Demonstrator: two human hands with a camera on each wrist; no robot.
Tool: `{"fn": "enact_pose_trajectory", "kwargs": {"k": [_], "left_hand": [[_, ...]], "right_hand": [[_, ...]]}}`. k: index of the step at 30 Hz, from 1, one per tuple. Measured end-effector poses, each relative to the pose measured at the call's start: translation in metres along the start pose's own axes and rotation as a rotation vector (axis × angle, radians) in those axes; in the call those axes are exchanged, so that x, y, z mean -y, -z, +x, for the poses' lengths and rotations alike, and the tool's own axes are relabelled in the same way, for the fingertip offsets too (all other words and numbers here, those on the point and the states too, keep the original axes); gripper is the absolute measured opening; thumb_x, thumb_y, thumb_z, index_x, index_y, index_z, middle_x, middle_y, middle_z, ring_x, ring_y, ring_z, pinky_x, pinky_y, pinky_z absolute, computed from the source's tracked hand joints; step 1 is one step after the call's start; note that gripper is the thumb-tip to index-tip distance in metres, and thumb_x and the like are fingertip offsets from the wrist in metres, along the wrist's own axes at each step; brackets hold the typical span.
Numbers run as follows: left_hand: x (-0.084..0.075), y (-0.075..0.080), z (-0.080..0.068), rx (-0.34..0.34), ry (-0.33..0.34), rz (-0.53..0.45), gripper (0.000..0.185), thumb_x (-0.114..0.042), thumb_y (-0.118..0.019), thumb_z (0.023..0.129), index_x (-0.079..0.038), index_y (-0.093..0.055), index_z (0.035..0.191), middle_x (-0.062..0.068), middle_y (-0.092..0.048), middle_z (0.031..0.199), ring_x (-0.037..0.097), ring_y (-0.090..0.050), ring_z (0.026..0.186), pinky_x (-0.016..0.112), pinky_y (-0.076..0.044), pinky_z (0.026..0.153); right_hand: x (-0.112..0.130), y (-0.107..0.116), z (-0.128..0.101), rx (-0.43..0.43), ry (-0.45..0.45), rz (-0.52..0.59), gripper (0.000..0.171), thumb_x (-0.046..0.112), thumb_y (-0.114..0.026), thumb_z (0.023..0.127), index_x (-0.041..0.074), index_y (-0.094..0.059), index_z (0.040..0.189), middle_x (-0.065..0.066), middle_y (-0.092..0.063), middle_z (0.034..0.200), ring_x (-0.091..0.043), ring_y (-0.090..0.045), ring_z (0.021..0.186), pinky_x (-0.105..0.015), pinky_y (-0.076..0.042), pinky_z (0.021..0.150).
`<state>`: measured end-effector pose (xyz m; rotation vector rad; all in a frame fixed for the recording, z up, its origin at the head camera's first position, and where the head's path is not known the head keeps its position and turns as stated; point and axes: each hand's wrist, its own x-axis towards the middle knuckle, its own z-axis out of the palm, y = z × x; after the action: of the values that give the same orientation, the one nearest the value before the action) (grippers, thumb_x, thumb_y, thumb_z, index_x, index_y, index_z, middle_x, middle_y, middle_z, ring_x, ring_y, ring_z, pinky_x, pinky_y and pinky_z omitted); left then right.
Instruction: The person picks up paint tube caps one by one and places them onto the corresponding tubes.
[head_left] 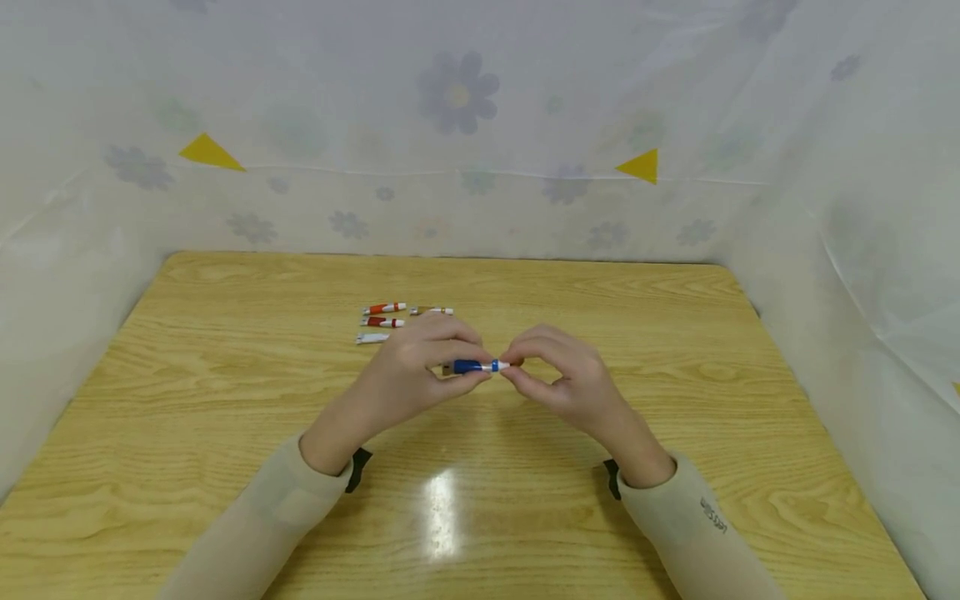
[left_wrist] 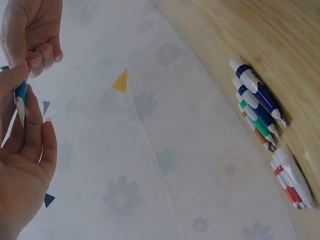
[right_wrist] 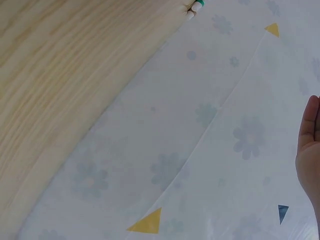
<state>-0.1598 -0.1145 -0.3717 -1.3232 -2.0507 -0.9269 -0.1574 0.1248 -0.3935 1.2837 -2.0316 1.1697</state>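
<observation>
A small blue-labelled paint tube (head_left: 468, 367) lies level between both hands over the table. My left hand (head_left: 401, 371) grips its body between thumb and fingers, the crimped end pointing left. The thumb and fingertips of my right hand (head_left: 566, 375) pinch the white cap end (head_left: 504, 365). In the left wrist view the tube (left_wrist: 21, 96) shows between the left thumb and fingers, with the right hand just above it. At the right edge of the right wrist view, only part of the right hand (right_wrist: 311, 160) appears; the tube is out of frame.
Beyond the left hand, an orange tube (head_left: 384, 308), a dark red tube (head_left: 382, 322), a white tube (head_left: 372, 338) and an ochre tube (head_left: 442, 310) lie on the wooden table (head_left: 645, 317). The left wrist view adds a purple tube (left_wrist: 260, 92) and a green tube (left_wrist: 257, 120). Flowered sheeting surrounds the table.
</observation>
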Motion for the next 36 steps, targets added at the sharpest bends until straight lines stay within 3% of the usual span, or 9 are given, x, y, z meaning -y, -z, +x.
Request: {"fn": "enact_pose_trajectory", "kwargs": {"k": [6,12,15,22,29,36], "left_hand": [[0.001,-0.002,0.0,-0.026,0.0,0.033,0.017,-0.008,-0.09,0.077,-0.006,-0.08,0.09,0.005,-0.074,0.091,0.014,-0.063,0.075,0.028,-0.053,0.071],[0.007,0.0,-0.002,-0.02,0.065,0.08,0.015,-0.009,-0.091,0.077,-0.007,-0.08,0.088,0.004,-0.074,0.089,0.016,-0.067,0.075,0.033,-0.055,0.073],[0.012,0.003,-0.003,-0.014,0.098,0.11,0.015,-0.01,-0.091,0.077,-0.008,-0.08,0.088,0.004,-0.075,0.089,0.016,-0.067,0.075,0.035,-0.055,0.074],[0.024,0.013,-0.008,0.047,0.185,0.163,0.016,-0.013,-0.09,0.079,-0.008,-0.081,0.091,0.005,-0.076,0.092,0.018,-0.069,0.079,0.043,-0.057,0.086],[0.036,0.023,-0.014,0.113,0.307,0.147,0.015,-0.014,-0.086,0.084,-0.008,-0.08,0.097,0.005,-0.077,0.096,0.017,-0.068,0.08,0.039,-0.056,0.081],[0.047,0.032,-0.019,0.173,0.36,0.171,0.018,-0.013,-0.085,0.086,-0.007,-0.08,0.102,0.007,-0.077,0.099,0.022,-0.071,0.089,0.04,-0.058,0.081]], "right_hand": [[0.0,-0.001,0.001,-0.016,-0.002,-0.012,0.024,0.025,-0.065,0.102,0.002,-0.073,0.1,-0.01,-0.073,0.091,-0.018,-0.068,0.083,-0.022,-0.057,0.078],[-0.001,0.0,-0.001,0.001,-0.041,-0.049,0.027,0.027,-0.065,0.102,0.001,-0.074,0.105,-0.012,-0.075,0.098,-0.022,-0.07,0.09,-0.021,-0.056,0.087],[-0.003,0.002,-0.003,0.022,-0.073,-0.082,0.026,0.025,-0.068,0.1,0.002,-0.073,0.111,-0.013,-0.076,0.105,-0.025,-0.071,0.097,-0.027,-0.057,0.092],[-0.015,0.008,-0.007,0.072,-0.101,-0.233,0.03,0.015,-0.079,0.091,0.003,-0.073,0.118,-0.012,-0.076,0.115,-0.028,-0.072,0.107,-0.045,-0.058,0.095],[-0.027,0.016,-0.011,0.059,-0.106,-0.339,0.041,0.009,-0.085,0.082,0.003,-0.073,0.12,-0.014,-0.076,0.117,-0.031,-0.072,0.109,-0.049,-0.058,0.095],[-0.035,0.028,-0.014,0.037,-0.132,-0.382,0.041,0.009,-0.085,0.082,0.002,-0.073,0.12,-0.016,-0.075,0.118,-0.034,-0.071,0.11,-0.052,-0.057,0.096]]}}
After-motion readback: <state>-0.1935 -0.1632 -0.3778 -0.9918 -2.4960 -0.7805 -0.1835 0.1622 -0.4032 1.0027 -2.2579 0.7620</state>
